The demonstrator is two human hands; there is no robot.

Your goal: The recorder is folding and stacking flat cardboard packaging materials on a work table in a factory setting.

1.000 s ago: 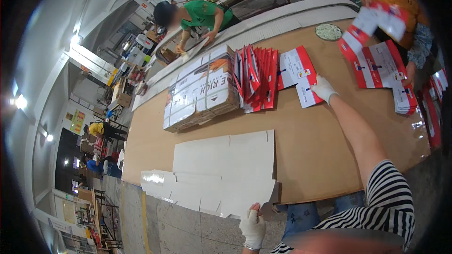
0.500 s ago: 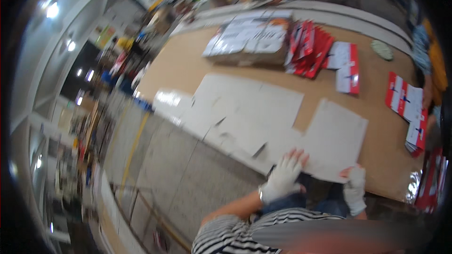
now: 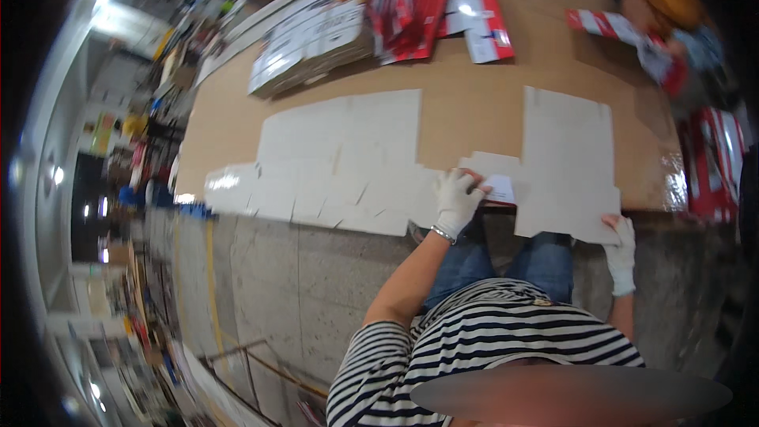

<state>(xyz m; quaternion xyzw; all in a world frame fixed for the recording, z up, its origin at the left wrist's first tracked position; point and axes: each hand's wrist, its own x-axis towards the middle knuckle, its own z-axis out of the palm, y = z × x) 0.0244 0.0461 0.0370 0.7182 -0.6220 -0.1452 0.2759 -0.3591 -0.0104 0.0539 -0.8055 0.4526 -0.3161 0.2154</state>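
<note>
At the near edge of the table, the right hand pinches white cardboard and the left hand, its grip unclear, touches a small flap, seemingly for positioning, which next calls for careful aligning.

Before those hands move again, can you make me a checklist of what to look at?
1. Right hand on the tall white cardboard sheet: ok, it holds the lower right corner.
2. Left hand gripping something: cannot tell; it is by the small printed panel, but its hold is unclear.
3. Tall sheet fully on the table: not ok, its near edge sticks out past the table's edge.
4. Red printed pile away from both hands: ok, it is at the far side.
5. Co-worker's blue sleeve apart from the tall sheet: ok.
6. Underside of the tall sheet: cannot tell, it is hidden.
</note>
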